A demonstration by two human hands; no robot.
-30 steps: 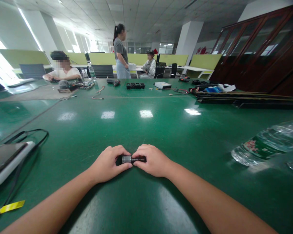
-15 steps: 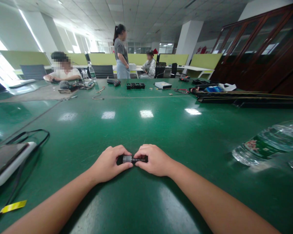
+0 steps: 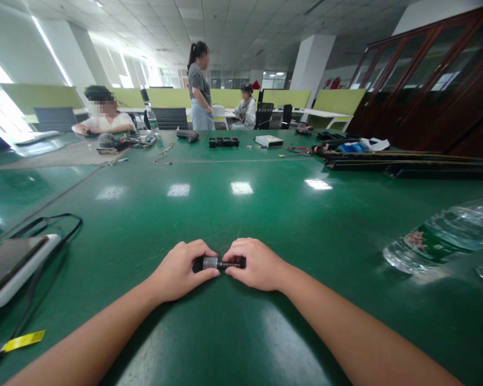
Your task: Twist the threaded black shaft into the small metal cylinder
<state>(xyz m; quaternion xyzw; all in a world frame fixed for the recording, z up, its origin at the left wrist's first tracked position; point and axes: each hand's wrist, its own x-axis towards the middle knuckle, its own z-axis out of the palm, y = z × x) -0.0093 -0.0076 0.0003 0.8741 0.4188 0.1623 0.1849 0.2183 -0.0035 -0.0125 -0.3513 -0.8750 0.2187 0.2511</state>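
Note:
Low over the green table (image 3: pixel 241 220), a small metal part (image 3: pixel 211 262) lies level between my two hands. It has a grey cylinder at the left and a thin, dark ridged shaft at the right. My left hand (image 3: pixel 184 269) pinches the cylinder between thumb and fingers. The thumb and fingers of my right hand (image 3: pixel 254 264) close around the shaft. Between the fingertips of both hands a short stretch of the part shows. My fingers cover its outer ends in part, and I cannot tell its exact kind.
At the left lie a phone-like device (image 3: pixel 14 262) and a black strap with a yellow tag (image 3: pixel 23 341). A clear water bottle (image 3: pixel 437 238) rests on its side at the right. Farther back are a black tray-like part (image 3: pixel 224 142), a white box (image 3: pixel 269 141), dark strips (image 3: pixel 402 162) and several people.
My right hand has shifted very slightly to the right, and the gap between the two hands' fingertips is a touch wider. The left hand and the cylinder look nearly still.

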